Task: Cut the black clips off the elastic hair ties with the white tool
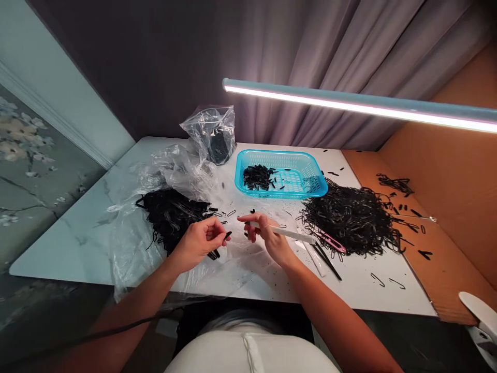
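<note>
My left hand (202,239) pinches a small black piece (228,234) between thumb and fingertips, above the clear plastic sheet (128,259). A slim white pen-like tool (293,233) with a dark tip lies in my right hand (267,238), whose fingers are curled round it. The tip points left, towards the black piece but apart from it. Beside my left hand is a heap of black strip-like pieces (166,217). Several thin black loops (232,213) lie loose between the hands and the basket.
Behind the hands stands a blue plastic basket (281,195) holding short black pieces (258,177). A large pile of black loops (349,217) lies right, with black tweezers (328,261) and a pink tool (332,242) near it. A clear bag (221,140) stands behind. A lit tube lamp (349,103) hangs above.
</note>
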Demonstrator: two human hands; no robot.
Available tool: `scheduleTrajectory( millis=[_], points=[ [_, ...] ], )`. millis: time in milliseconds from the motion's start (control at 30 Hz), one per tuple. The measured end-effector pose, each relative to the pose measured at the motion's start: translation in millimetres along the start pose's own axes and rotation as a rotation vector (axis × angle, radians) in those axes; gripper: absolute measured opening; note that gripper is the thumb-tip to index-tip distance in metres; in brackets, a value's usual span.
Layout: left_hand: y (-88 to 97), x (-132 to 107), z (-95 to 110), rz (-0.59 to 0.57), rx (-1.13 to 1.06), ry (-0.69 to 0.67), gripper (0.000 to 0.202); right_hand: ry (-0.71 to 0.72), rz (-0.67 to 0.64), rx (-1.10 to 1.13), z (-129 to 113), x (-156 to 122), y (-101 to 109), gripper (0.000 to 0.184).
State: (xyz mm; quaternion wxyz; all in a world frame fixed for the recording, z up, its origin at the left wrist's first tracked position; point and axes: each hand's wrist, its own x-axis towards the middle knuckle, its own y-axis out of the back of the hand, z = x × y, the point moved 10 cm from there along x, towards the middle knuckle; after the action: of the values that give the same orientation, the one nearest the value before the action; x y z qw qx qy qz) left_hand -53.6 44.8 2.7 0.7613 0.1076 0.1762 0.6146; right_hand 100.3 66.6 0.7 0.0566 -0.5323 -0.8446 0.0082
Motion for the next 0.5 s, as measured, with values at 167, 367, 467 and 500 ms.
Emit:
scheduleTrajectory(
  millis=[167,367,467,500],
  points=[
    [-4.8,5.7,5.3,0.033,-0.372,0.046,0.025,-0.075,0.04,0.264,2.4,0.9,3.3,0.028],
    [-11.6,6.3,7.0,0.005,-0.41,0.045,0.029,-0.092,-0.008,0.258,-1.8,-1.3,-3.7,0.024],
    [-13.9,7.1,8.8,-0.01,-0.401,0.027,0.029,-0.103,-0.002,0.24,-0.8,-1.5,-2.5,0.024],
    [-15.0,7.5,9.6,-0.019,-0.397,0.022,0.029,-0.106,0.003,0.238,-0.3,-1.4,-1.7,0.024]
  ],
)
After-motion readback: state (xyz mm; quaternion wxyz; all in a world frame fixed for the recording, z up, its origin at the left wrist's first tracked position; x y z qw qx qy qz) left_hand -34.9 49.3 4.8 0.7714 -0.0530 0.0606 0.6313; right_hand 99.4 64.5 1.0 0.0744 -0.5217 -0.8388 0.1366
